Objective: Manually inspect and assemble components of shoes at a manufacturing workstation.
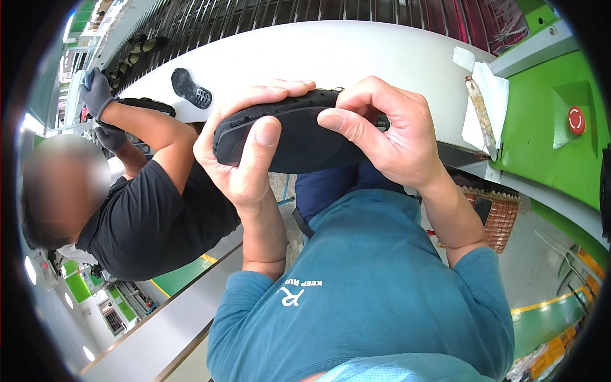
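Note:
Close in front of me I hold a black shoe (299, 141) up above the near edge of the white table (375, 54). Its smooth dark sole side is turned toward me. My left hand (245, 143) is closed around one end, with the thumb on the sole and the fingers over the far side. At the other end my right hand (388, 127) pinches the shoe's edge between thumb and bent fingers. The fingertips of that hand are partly hidden. A loose black shoe sole (191, 88) lies on the table, beyond my left hand.
On my left a co-worker in a black shirt (162, 219) wears grey gloves (97, 93) near another dark shoe (147, 105). Metal rollers (305, 11) run behind the table. To the right stand a green machine (550, 95), a worn stick-like tool (480, 114) on white paper, and a woven basket (503, 219).

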{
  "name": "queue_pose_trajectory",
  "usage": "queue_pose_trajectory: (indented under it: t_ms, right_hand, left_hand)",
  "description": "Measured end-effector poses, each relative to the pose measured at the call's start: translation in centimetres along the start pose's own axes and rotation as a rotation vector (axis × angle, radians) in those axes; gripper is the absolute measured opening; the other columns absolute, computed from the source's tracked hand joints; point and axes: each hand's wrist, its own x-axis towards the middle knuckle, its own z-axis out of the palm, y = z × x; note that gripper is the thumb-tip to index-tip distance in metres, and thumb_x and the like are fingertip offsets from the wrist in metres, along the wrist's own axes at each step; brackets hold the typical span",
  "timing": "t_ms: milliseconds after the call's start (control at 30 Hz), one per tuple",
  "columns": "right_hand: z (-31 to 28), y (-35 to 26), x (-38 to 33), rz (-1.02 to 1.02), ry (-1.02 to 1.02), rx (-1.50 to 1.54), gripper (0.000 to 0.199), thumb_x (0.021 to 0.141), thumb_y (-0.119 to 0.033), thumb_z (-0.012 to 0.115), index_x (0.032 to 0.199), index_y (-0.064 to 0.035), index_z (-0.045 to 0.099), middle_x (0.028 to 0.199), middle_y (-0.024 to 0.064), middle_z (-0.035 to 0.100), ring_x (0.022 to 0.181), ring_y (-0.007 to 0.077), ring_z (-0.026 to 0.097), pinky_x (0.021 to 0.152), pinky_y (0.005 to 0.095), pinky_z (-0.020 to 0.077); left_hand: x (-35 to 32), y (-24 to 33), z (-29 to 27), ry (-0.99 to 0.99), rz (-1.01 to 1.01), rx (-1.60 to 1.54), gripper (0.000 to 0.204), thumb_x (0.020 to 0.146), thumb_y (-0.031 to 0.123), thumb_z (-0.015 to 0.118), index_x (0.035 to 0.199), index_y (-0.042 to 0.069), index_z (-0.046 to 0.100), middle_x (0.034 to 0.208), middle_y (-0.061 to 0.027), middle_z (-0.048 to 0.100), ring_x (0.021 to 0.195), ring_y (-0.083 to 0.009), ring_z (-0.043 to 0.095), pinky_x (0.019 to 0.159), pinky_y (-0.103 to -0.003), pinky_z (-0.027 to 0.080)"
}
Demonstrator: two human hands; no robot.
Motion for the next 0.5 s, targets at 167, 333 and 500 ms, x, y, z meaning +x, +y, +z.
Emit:
queue_pose_trajectory:
  t_ms: [167,333,500]
  right_hand:
    - [-0.7,-1.1,0.8,0.286,-0.099,0.049,0.028,0.093,-0.023,0.086,0.082,-0.0028,0.07,0.064,0.0042,0.068,0.057,0.0086,0.063,0.054,0.0241,0.0475]
    - [-0.5,-0.3,1.4,0.363,-0.125,0.005,0.034,0.09,-0.028,0.089,0.078,-0.0032,0.069,0.061,0.0015,0.065,0.057,0.0059,0.058,0.054,0.0233,0.046]
    - [-2.3,1.0,0.9,0.482,-0.237,0.042,0.02,0.092,-0.014,0.086,0.09,-0.0048,0.068,0.082,-0.0054,0.063,0.068,0.0016,0.055,0.061,0.0198,0.044]
  left_hand:
    - [0.1,-0.2,-0.1,-0.023,0.048,-0.051,0.033,0.098,0.016,0.064,0.114,-0.012,0.065,0.106,-0.0327,0.073,0.103,-0.0452,0.074,0.097,-0.053,0.059]
    - [0.4,-0.3,-0.5,0.053,0.004,-0.09,0.028,0.096,0.011,0.066,0.111,-0.012,0.068,0.104,-0.0313,0.075,0.101,-0.0418,0.075,0.097,-0.051,0.06]
    - [-1.0,-2.9,-1.9,0.29,-0.115,-0.253,0.027,0.097,0.009,0.065,0.11,-0.014,0.07,0.105,-0.0297,0.076,0.1,-0.0388,0.077,0.096,-0.049,0.061]
